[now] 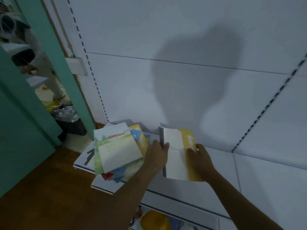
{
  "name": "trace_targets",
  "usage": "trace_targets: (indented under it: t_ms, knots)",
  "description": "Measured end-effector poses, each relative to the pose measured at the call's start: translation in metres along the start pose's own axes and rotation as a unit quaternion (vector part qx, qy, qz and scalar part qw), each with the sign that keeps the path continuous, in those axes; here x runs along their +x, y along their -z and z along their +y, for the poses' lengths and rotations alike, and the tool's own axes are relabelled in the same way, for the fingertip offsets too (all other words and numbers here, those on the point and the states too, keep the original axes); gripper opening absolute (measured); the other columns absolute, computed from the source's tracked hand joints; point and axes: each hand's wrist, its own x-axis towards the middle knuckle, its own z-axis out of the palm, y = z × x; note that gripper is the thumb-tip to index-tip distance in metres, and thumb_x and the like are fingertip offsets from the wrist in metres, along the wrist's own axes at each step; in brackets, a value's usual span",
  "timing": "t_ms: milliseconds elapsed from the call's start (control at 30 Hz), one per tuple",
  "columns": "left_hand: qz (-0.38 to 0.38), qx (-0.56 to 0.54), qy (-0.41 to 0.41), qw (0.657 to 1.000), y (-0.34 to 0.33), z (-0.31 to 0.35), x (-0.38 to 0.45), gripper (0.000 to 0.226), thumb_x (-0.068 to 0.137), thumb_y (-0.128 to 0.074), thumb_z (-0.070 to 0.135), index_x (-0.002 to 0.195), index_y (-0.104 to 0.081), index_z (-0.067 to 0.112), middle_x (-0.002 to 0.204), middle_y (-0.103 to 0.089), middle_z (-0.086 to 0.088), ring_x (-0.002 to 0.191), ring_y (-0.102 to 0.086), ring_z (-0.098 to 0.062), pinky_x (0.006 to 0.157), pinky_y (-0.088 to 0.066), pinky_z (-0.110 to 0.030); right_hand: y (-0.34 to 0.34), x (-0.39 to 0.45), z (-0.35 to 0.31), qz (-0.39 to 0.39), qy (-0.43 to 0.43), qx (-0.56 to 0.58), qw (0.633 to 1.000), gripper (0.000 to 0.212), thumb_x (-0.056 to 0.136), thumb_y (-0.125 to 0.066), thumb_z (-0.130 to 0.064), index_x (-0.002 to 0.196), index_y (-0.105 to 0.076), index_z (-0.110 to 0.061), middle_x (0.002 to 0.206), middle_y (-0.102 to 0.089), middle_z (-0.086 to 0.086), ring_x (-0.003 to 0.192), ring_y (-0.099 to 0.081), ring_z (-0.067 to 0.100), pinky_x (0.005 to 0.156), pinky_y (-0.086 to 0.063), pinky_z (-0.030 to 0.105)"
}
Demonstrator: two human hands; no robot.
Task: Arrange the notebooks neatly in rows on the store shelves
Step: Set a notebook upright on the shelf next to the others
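Observation:
A yellow-and-white notebook [177, 155] is held over the white shelf [249, 176], between both hands. My left hand [157, 155] grips its left spine edge, thumb on the front. My right hand [199, 158] holds its right side, fingers over the yellow cover. To the left lies a loose pile of notebooks [116, 150], topped by one with a green and white landscape cover. Yellow and blue covers stick out beneath it.
The white back panel [166, 80] rises behind the shelf, with slotted uprights at left and right. A teal door frame [49, 80] and brown floor [41, 196] lie to the left. A black bin [69, 120] stands by the door. A lower shelf holds a yellow object [154, 221].

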Motion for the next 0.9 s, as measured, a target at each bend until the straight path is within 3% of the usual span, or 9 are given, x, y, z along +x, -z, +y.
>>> trace_targets:
  t_ms: [167, 367, 500, 600, 700, 800, 900]
  knots:
    - [-0.118, 0.077, -0.012, 0.99, -0.071, 0.006, -0.001, 0.033, 0.093, -0.05, 0.012, 0.122, -0.041, -0.001, 0.122, -0.055, -0.021, 0.108, -0.058, -0.033, 0.087, -0.049, -0.037, 0.019, 0.011, 0.063, 0.014, -0.103, -0.077, 0.992, 0.036, 0.094, -0.049, -0.024, 0.122, -0.044, -0.002, 0.112, -0.059, 0.017, 0.083, -0.052, 0.025, 0.07, -0.045, 0.034]
    - [-0.105, 0.141, -0.04, 0.984, -0.099, -0.003, 0.005, 0.03, 0.092, -0.048, 0.003, 0.122, -0.044, 0.002, 0.127, -0.047, -0.017, 0.112, -0.052, -0.029, 0.09, -0.042, -0.032, 0.018, 0.024, 0.078, -0.011, -0.111, -0.212, 0.971, 0.036, 0.092, -0.054, -0.035, 0.112, -0.045, -0.006, 0.105, -0.06, 0.012, 0.079, -0.051, 0.023, 0.066, -0.041, 0.031]
    - [-0.086, 0.179, -0.065, 0.978, -0.099, -0.008, 0.002, 0.031, 0.094, -0.047, 0.01, 0.124, -0.044, 0.002, 0.128, -0.046, -0.017, 0.116, -0.047, -0.029, 0.095, -0.04, -0.033, 0.014, 0.022, 0.067, 0.009, -0.097, -0.307, 0.947, 0.045, 0.091, -0.052, -0.041, 0.119, -0.041, -0.007, 0.115, -0.051, 0.011, 0.102, -0.057, 0.029, 0.074, -0.042, 0.035]
    - [-0.024, 0.187, -0.102, 0.977, -0.073, -0.004, -0.007, 0.028, 0.094, -0.045, 0.019, 0.118, -0.051, 0.006, 0.121, -0.05, -0.013, 0.112, -0.048, -0.026, 0.089, -0.041, -0.034, 0.001, 0.025, 0.044, 0.04, -0.022, -0.338, 0.94, 0.057, 0.09, -0.054, -0.039, 0.13, -0.034, -0.004, 0.125, -0.043, 0.015, 0.111, -0.051, 0.031, 0.082, -0.046, 0.037]
    - [0.1, 0.137, -0.117, 0.979, -0.016, -0.001, -0.01, 0.019, 0.091, -0.05, 0.028, 0.099, -0.059, 0.013, 0.102, -0.059, -0.007, 0.095, -0.058, -0.024, 0.076, -0.047, -0.034, -0.033, 0.03, -0.007, -0.014, 0.11, -0.213, 0.971, 0.042, 0.093, -0.053, -0.033, 0.124, -0.047, -0.006, 0.115, -0.057, 0.014, 0.108, -0.056, 0.029, 0.082, -0.045, 0.033]
    - [0.169, 0.103, -0.029, 0.98, 0.061, -0.019, -0.002, 0.022, 0.092, -0.05, 0.031, 0.105, -0.056, 0.014, 0.106, -0.058, -0.008, 0.1, -0.057, -0.025, 0.08, -0.046, -0.035, -0.078, 0.02, -0.071, -0.094, 0.183, -0.127, 0.97, 0.03, 0.094, -0.052, -0.029, 0.116, -0.059, -0.01, 0.105, -0.067, 0.01, 0.102, -0.062, 0.026, 0.08, -0.042, 0.026]
    - [0.205, 0.167, 0.089, 0.96, 0.125, -0.062, 0.0, 0.04, 0.091, -0.049, 0.032, 0.122, -0.045, 0.007, 0.121, -0.05, -0.013, 0.117, -0.047, -0.029, 0.092, -0.043, -0.039, -0.124, 0.002, -0.112, -0.154, 0.185, -0.121, 0.963, 0.03, 0.093, -0.051, -0.03, 0.107, -0.063, -0.006, 0.11, -0.065, 0.013, 0.107, -0.06, 0.028, 0.082, -0.043, 0.027]
